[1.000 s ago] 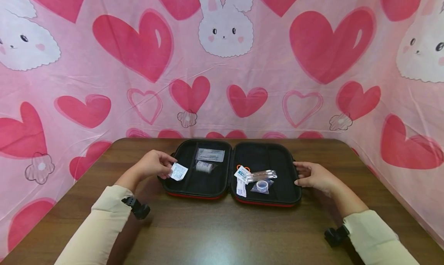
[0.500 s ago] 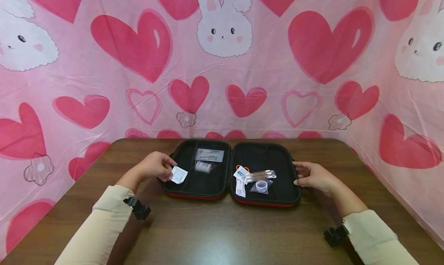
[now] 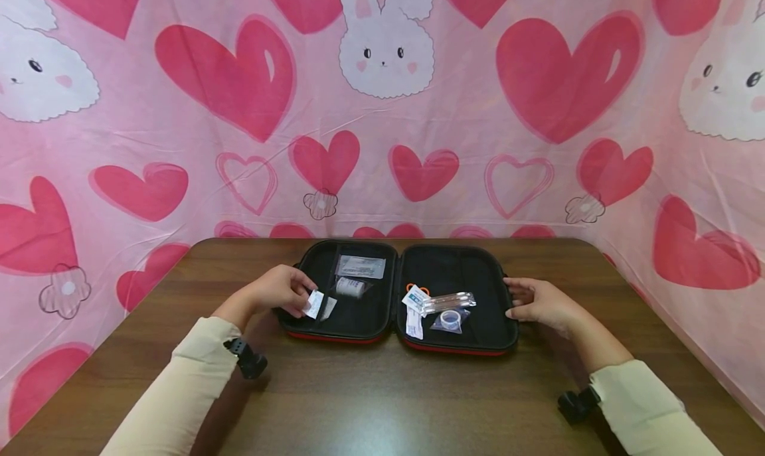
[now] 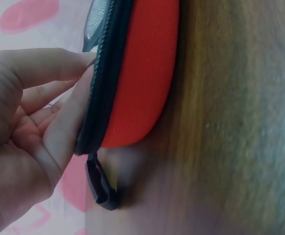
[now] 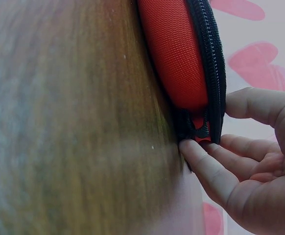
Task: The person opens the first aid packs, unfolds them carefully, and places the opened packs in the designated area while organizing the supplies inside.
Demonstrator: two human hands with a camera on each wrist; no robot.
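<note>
A black-lined zip case (image 3: 382, 330) with a red shell lies open flat on the table. At its left half, my left hand (image 3: 277, 290) pinches a small white sachet (image 3: 314, 304). A dark strap crosses the sachet, part of which shows on the strap's far side. In the left wrist view the left fingertips (image 4: 86, 61) are at the zippered rim, the sachet mostly hidden behind it. My right hand (image 3: 540, 303) holds the case's right edge, thumb and fingers on either side of the rim by the zipper end (image 5: 199, 129).
In the left half are a clear flat packet (image 3: 361, 267) and a bagged white roll (image 3: 350, 287). The right half holds orange-handled scissors (image 3: 420, 288), white sachets (image 3: 415, 322), a pack of swabs (image 3: 448, 302) and a bagged tape roll (image 3: 451, 320). A patterned cloth (image 3: 382, 177) hangs behind the table (image 3: 382, 396).
My left hand has moved slightly right and inward, and the sachet has gone from lying free in the fingers to partly under the strap. The right hand stays at the case's edge.
</note>
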